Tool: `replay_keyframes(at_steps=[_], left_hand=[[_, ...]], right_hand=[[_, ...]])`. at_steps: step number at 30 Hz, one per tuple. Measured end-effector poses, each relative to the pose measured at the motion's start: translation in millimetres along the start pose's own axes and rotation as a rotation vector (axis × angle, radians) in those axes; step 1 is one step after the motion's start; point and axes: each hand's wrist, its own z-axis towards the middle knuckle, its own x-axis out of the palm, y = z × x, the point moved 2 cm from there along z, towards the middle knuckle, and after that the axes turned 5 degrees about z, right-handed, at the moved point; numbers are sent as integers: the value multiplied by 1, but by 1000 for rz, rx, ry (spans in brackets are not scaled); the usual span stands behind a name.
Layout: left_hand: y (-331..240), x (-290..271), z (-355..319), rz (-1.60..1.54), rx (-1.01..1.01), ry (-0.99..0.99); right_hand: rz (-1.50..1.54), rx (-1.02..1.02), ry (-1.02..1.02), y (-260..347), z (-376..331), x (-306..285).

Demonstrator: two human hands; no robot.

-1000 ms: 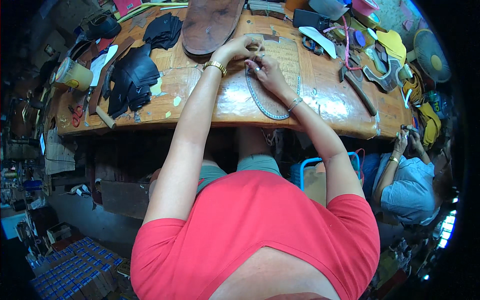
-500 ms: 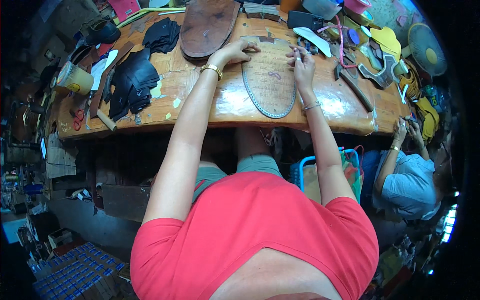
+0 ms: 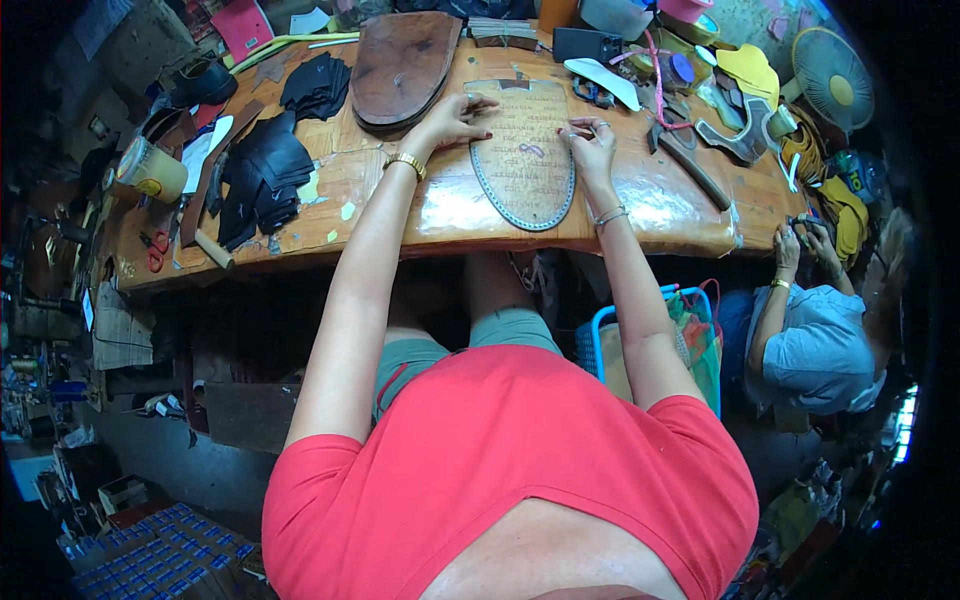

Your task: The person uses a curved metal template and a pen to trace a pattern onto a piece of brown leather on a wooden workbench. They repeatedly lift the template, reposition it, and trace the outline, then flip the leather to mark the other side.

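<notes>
One pair of scissors (image 3: 154, 252), far left; two stacks of black pieces (image 3: 262, 170). Left hand (image 3: 452, 122): fingers half open, gripping nothing visible, over left edge of one tan panel (image 3: 522, 182) (stitched rim), flat on table (image 3: 650, 195). Right hand (image 3: 592, 152): fingertips drawn together by right edge, hold unclear. One hammer (image 3: 692, 170).
</notes>
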Motion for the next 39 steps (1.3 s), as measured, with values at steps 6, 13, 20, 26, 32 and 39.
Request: replay_keyframes(at_steps=[6,13,20,26,32,39], left_hand=[[8,9,-5,44,143,-260],[-5,14,-15,376,147,-404],[6,14,-22,462,138,-515],[-7,15,-26,177,106,-722],[-12,8,-40,-574,-311,-654],[-59,26,-50,-1099,-337,-219]], right_hand=[[3,-15,-30,23,-11,5],[124,-45,-37,20,-11,5],[216,87,-55,35,-14,12],[520,115,43,22,0,-1],[801,170,129,35,1,-24],[945,250,181,47,-5,-32]])
